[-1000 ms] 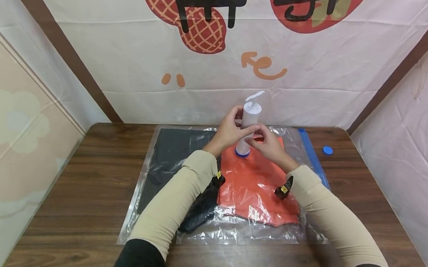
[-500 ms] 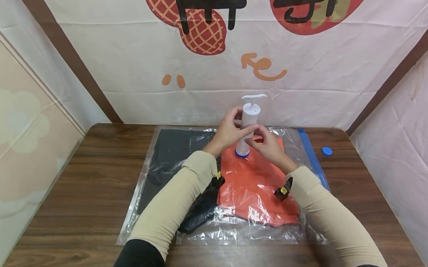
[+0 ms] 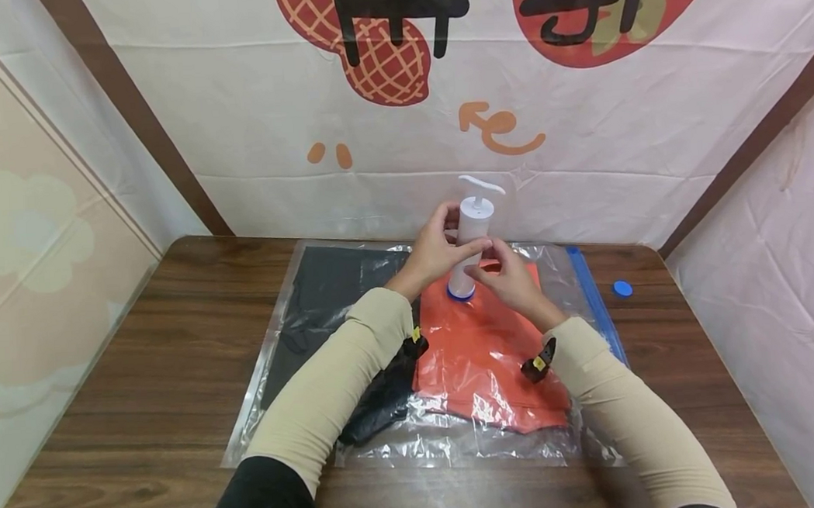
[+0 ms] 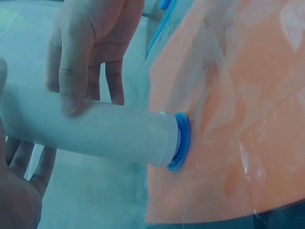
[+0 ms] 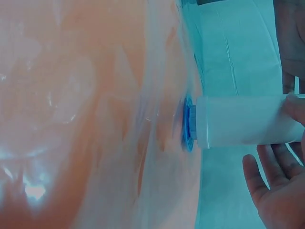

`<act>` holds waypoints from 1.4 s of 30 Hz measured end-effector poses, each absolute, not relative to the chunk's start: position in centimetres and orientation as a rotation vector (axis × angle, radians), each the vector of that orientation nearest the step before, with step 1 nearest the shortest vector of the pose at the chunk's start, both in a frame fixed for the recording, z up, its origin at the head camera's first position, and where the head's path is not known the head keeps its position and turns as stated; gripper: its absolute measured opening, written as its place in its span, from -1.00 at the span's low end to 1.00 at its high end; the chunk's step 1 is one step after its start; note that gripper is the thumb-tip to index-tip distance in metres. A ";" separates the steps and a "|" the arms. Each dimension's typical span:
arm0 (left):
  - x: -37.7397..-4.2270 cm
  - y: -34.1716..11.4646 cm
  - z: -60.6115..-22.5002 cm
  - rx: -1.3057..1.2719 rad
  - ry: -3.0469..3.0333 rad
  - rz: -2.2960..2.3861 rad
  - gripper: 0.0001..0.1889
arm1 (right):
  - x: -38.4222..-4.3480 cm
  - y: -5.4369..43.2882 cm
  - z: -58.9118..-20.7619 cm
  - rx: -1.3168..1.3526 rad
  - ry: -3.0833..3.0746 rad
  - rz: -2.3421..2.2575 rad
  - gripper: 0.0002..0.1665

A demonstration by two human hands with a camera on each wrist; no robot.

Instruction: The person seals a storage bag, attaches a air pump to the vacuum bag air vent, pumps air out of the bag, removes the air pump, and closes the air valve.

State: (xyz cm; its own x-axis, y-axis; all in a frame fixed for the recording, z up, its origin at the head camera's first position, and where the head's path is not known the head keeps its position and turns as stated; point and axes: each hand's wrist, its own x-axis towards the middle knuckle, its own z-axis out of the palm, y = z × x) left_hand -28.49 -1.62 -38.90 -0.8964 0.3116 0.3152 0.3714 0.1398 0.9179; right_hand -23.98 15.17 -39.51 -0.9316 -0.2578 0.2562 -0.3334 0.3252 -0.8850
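Note:
A white hand pump [image 3: 477,226] stands nearly upright over a clear plastic storage bag [image 3: 454,447], its T-shaped handle [image 3: 490,185] raised above the barrel. Its lower end meets the blue ring-shaped valve [image 5: 188,124] on the bag. My left hand [image 3: 435,248] grips the barrel from the left, thumb across its front. From the other side my right hand [image 3: 512,280] holds the barrel just lower, and its thumb [image 4: 71,102] lies along the surface in the left wrist view. Beneath the film lies a folded orange garment [image 3: 483,358].
Dark cloth [image 3: 332,290] in clear plastic lies to the left. A blue zip edge [image 3: 595,301] runs down the bag's right side, with a small blue cap [image 3: 622,288] beyond it on the wooden table [image 3: 139,340]. A printed cloth wall [image 3: 403,192] rises behind.
The pump's handle has turned clockwise: its right end was tilted up, then level, and now points down toward me. The barrel has shifted very slightly left; both hands keep their hold.

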 end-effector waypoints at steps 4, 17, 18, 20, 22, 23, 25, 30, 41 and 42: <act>-28.5 -1.6 -39.0 -0.702 -2.331 -1.906 -0.37 | -24.0 15.1 -39.6 0.574 -2.501 1.688 -0.43; -28.5 -1.6 -39.2 -0.701 -2.299 -1.925 -0.41 | -25.8 15.4 -42.0 0.537 -2.505 1.710 -0.41; -28.6 -1.6 -39.2 -0.705 -2.300 -1.922 -0.42 | -26.1 15.5 -42.4 0.542 -2.502 1.710 -0.41; -28.6 -1.7 -39.2 -0.711 -2.301 -1.920 -0.43 | -26.5 15.7 -43.0 0.554 -2.496 1.705 -0.42; -28.5 -1.7 -39.2 -0.713 -2.303 -1.924 -0.43 | -26.5 15.8 -43.1 0.559 -2.495 1.701 -0.43; -28.5 -1.7 -39.2 -0.711 -2.308 -1.924 -0.44 | -26.5 15.8 -43.1 0.556 -2.500 1.696 -0.43; -28.5 -1.8 -39.1 -0.712 -2.312 -1.929 -0.44 | -26.4 15.9 -43.1 0.544 -2.514 1.676 -0.43; -28.4 -1.8 -38.9 -0.705 -2.338 -1.936 -0.43 | -26.4 15.9 -42.9 0.499 -2.528 1.634 -0.42; -28.5 -1.4 -38.9 -0.751 -2.432 -1.794 -0.40 | -26.6 17.1 -41.0 0.595 -2.668 1.508 -0.37; -28.5 -1.3 -39.0 -0.753 -2.435 -1.789 -0.40 | -26.7 17.5 -40.2 0.594 -2.680 1.484 -0.40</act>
